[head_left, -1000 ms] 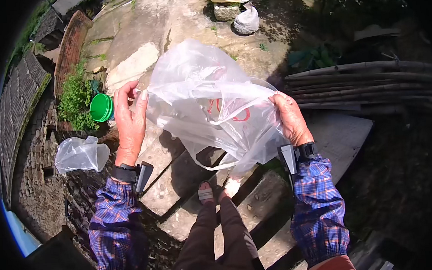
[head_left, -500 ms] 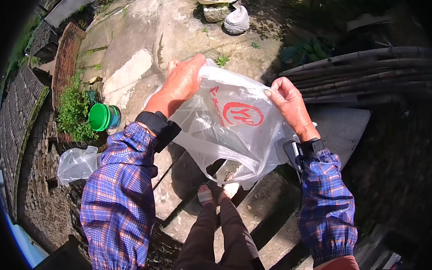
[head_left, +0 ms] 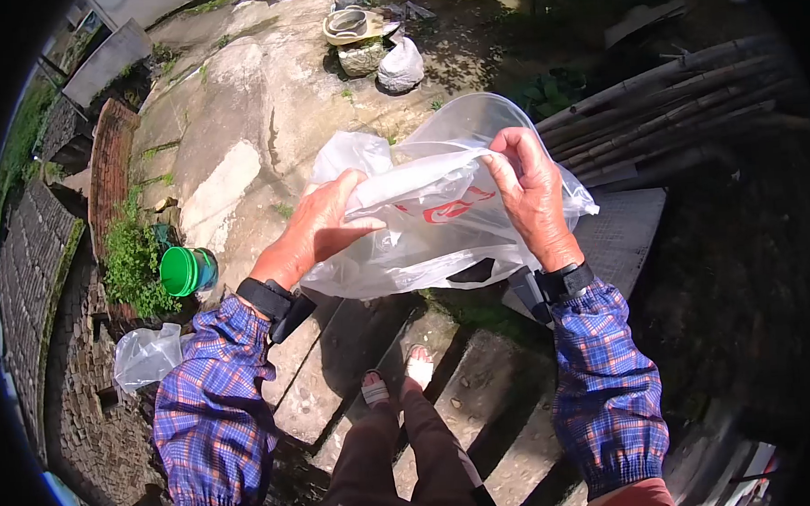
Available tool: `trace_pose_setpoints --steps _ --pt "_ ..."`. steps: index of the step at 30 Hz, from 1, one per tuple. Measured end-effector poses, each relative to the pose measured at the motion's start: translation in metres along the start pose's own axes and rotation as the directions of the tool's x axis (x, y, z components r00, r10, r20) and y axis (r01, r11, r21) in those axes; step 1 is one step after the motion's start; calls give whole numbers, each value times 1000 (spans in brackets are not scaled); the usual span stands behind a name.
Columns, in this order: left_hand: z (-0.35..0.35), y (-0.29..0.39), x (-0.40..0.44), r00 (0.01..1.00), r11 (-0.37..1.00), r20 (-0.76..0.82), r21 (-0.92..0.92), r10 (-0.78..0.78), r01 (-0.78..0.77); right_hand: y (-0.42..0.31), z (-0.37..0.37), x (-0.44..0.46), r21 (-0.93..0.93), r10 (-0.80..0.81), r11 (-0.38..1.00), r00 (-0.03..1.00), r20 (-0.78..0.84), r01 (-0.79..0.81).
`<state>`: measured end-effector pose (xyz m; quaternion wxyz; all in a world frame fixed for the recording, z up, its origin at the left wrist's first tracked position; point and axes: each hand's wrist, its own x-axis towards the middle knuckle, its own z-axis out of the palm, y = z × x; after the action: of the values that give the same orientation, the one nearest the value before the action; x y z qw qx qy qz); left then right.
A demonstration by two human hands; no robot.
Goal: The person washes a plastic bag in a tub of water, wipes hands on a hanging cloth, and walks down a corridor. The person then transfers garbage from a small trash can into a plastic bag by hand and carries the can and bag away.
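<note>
A clear plastic bag (head_left: 423, 243) with red print is stretched between my two hands above the stone steps. My left hand (head_left: 317, 226) is at the bag's left end, its fingers behind the plastic and its thumb over the front. On the right, my right hand (head_left: 530, 191) pinches the bag's upper edge between thumb and fingers. Folded plastic runs in a band from one hand to the other, and a rounded part of the bag billows up behind my right hand. The tips of my left fingers are hidden by the plastic.
A green bucket (head_left: 188, 270) stands at the left beside a leafy bush (head_left: 134, 267). Below it lies another clear bag (head_left: 148, 355). Bamboo poles (head_left: 663, 102) are stacked at the right. A white sack (head_left: 401, 66) sits near a basin (head_left: 348, 22). Stone steps (head_left: 472, 387) lie around my feet.
My left hand has moved down and left with its end of the bag, and my right hand has risen slightly. The bag's opening has folded over, and the view has shifted.
</note>
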<state>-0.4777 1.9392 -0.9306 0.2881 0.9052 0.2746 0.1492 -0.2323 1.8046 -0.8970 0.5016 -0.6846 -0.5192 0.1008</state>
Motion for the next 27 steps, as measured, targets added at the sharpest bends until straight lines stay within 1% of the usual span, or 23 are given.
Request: trace_pose_setpoints --steps 1,2,4,5,6,7,8,9,10,11,12,13,14,15,16,17,18,20,22,23,24,26,27 --pt "23 -10 -17 975 996 220 85 21 -40 10 6 -10 -65 56 997 979 196 -44" --pt "41 -18 -37 900 981 436 163 23 -104 23 14 -26 -138 137 986 917 376 -90" --pt "53 -16 -54 877 965 403 138 -261 224 42 29 -58 -188 222 969 893 392 -158" --pt "60 -35 -58 871 886 341 -178 -353 428 34 30 -66 -124 235 970 933 271 -208" --pt "68 -49 -66 822 671 334 -475 -462 570 25 33 -77 -51 263 965 952 157 -258" --pt "72 -44 -75 821 679 359 -464 -443 569 23 36 -88 -10 255 967 961 105 -256" --pt "73 -38 -82 766 503 366 -592 -528 629 14 37 -97 119 332 930 934 131 -347" --pt "75 -33 -88 699 307 390 -695 -599 650 9 42 -109 132 305 939 947 104 -317" --pt "81 -27 -101 752 160 431 -807 -499 569 4 46 -123 139 273 950 959 76 -281" --pt "92 -26 -116 773 87 499 -816 -391 571 -5 52 -137 134 291 946 955 49 -295" --pt "99 -24 -128 784 11 551 -816 -284 578 -16 59 -151 125 376 911 915 144 -393" --pt "96 4 -132 775 -157 569 -822 -275 547 -28 67 -165 112 447 869 861 244 -483" --pt "89 46 -135 768 -320 583 -805 -266 500 -41 75 -179 120 452 866 861 232 -486" --pt "78 80 -135 725 -403 602 -787 -336 467 -54 84 -193 141 455 846 834 311 -514" --pt "82 74 -143 719 -394 610 -783 -334 481 -67 91 -210 161 454 823 800 391 -545" --pt "94 65 -150 726 -273 617 -787 -303 554 -74 97 -227 170 460 817 801 383 -551" --pt "103 56 -156 738 -143 620 -783 -268 606 -75 101 -242 178 456 842 848 270 -510" --pt "97 81 -149 766 -105 566 -820 -305 563 -80 93 -254 186 437 871 890 130 -454" --pt "104 84 -154 872 441 326 -764 -366 471 -91 66 -267 630 592 568 795 134 -529" --pt "95 101 -150 889 588 319 -667 -329 458 -104 46 -270 598 552 671 834 -6 -439" --pt "90 117 -143 891 595 334 -663 -308 455 -104 29 -278 527 592 707 802 -76 -472" --pt "88 147 -127 836 622 419 -562 -355 545 -90 1 -296 460 594 777 742 -312 -429" --pt "94 157 -122 904 635 354 -647 -241 423 -90 -23 -303 394 601 792 707 -373 -466"
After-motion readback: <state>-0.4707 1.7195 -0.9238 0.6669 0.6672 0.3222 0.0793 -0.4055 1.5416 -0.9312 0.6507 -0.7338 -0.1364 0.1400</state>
